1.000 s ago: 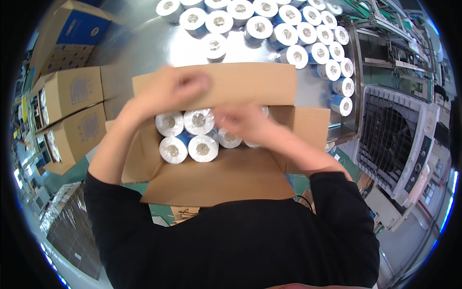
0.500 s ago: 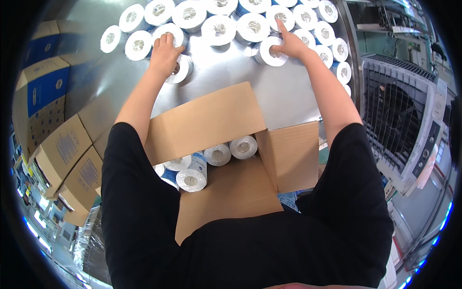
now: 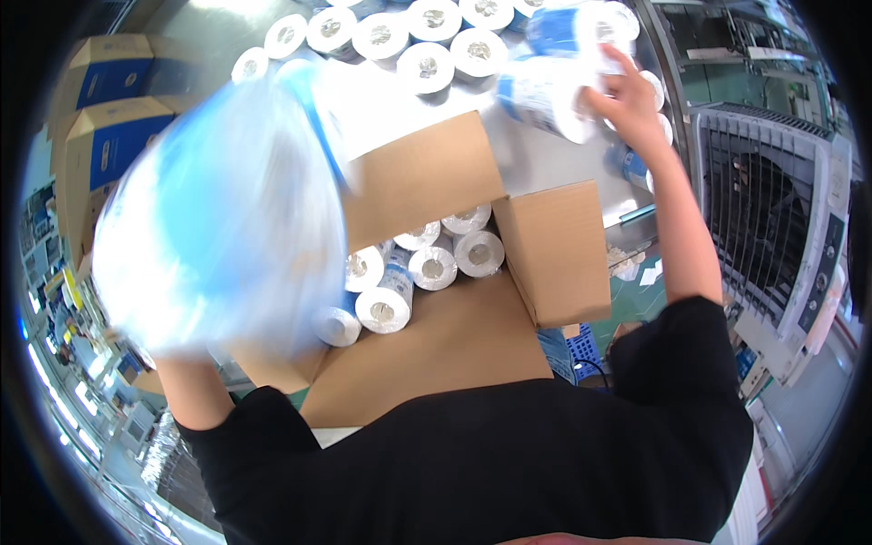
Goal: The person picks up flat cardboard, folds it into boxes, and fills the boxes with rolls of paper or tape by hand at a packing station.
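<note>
Large and motion-smeared, blue-and-white plastic-wrapped paper rolls (image 3: 227, 209) are raised above the left side of the open cardboard box (image 3: 436, 345). My left forearm (image 3: 195, 391) runs up behind them, so the hand's fingers are hidden and I cannot tell how many rolls it carries. Over the right part of the metal table, my right hand (image 3: 631, 100) grips two wrapped paper rolls (image 3: 549, 95) by their ends, thumb at the lower core and fingers at the upper. Both lie tilted sideways, slightly blurred. Inside the box, several white rolls (image 3: 383, 311) are grouped at the far left.
More wrapped rolls (image 3: 425, 68) stand on the metal table (image 3: 536, 163) along the far side. Blue-and-brown cartons (image 3: 118, 150) sit at the left. A grey barred machine (image 3: 763, 218) is to the right. The box's right flap (image 3: 559, 254) sticks outward.
My left hand has lifted rolls off the table toward me and left. My right hand has moved right, tipping two rolls sideways. The view has shifted slightly.
</note>
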`<action>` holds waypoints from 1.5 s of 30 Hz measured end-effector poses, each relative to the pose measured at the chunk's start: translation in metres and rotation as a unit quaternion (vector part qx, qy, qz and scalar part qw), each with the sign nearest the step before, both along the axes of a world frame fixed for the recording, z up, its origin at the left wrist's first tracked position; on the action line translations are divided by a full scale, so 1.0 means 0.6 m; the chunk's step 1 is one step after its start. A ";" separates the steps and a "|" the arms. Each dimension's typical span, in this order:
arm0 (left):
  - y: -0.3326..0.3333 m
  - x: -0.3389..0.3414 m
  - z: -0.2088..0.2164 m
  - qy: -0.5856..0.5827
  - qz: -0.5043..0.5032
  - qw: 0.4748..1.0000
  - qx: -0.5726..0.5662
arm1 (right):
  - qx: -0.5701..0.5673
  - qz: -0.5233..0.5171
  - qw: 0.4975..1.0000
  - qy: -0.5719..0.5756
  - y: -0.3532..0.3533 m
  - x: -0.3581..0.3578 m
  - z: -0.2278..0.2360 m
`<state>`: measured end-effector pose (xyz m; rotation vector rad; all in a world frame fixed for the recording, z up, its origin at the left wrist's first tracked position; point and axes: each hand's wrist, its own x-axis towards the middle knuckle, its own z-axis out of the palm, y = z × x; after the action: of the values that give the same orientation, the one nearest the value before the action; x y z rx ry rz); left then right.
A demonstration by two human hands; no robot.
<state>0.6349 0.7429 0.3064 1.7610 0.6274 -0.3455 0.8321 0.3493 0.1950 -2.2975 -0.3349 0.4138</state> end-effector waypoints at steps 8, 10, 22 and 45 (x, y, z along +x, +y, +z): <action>-0.264 -0.188 -0.184 -0.031 -0.358 0.899 0.252 | 0.044 0.372 0.914 -0.154 0.039 -0.232 0.263; -0.278 -0.238 -0.300 -0.142 -0.311 0.893 0.293 | -0.061 0.484 0.873 0.014 0.061 -0.304 0.247; -0.151 -0.084 -0.117 -0.109 -0.325 0.939 -0.028 | -0.073 0.307 0.940 0.130 0.138 -0.290 0.056; -0.061 0.255 -0.366 0.011 -0.241 0.883 0.403 | -0.125 0.140 0.982 0.016 0.141 0.071 -0.245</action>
<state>0.7877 0.7063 0.0866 2.7333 0.3449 -0.4840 0.8747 0.4341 0.0481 -2.4919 -0.6266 0.6656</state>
